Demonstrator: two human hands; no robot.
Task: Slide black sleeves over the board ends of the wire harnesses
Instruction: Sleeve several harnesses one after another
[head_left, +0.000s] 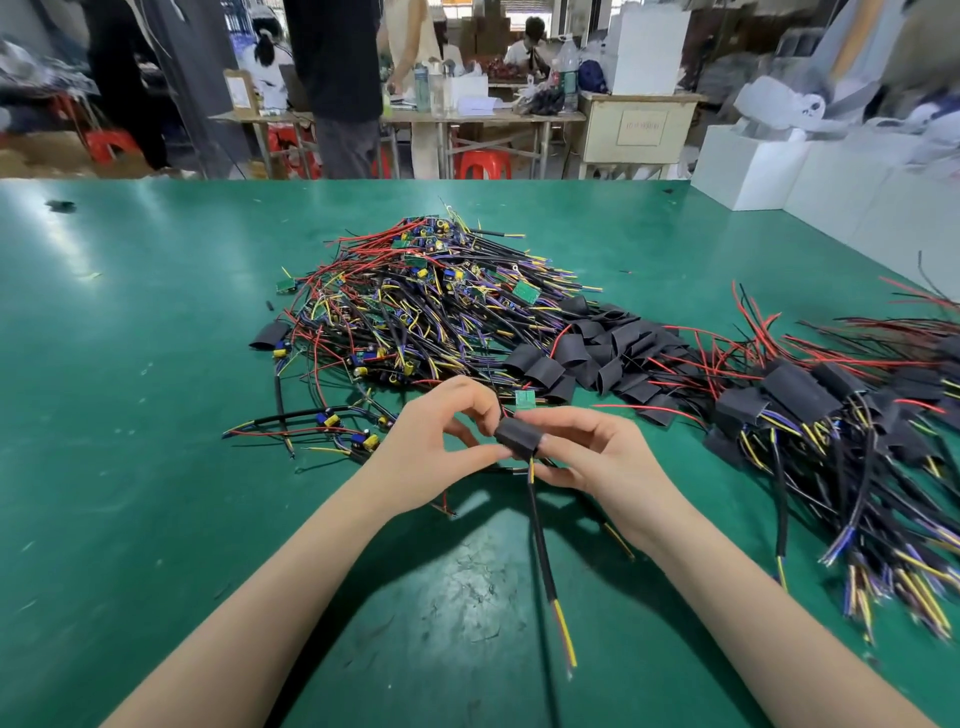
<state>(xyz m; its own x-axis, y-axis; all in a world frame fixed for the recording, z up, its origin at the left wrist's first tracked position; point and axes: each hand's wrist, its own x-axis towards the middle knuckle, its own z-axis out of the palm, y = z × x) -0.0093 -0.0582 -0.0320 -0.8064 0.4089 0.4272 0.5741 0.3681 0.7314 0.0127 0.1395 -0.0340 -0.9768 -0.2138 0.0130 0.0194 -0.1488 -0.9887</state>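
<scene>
A black sleeve (517, 437) sits between both hands over the green table (156, 364), wrapped around the board end of one wire harness. My left hand (436, 447) pinches the sleeve's left end with thumb and fingers. My right hand (587, 447) pinches its right side. A green board tip (525, 400) pokes out above the sleeve. The harness's black cable (540, 545) hangs toward me and ends in yellow and red leads.
A large pile of unsleeved harnesses (415, 306) lies behind my hands. Loose black sleeves (597, 353) are heaped to its right. Sleeved harnesses (831, 426) are stacked at the far right. White boxes (779, 166) stand at the table's back right. People stand at benches beyond.
</scene>
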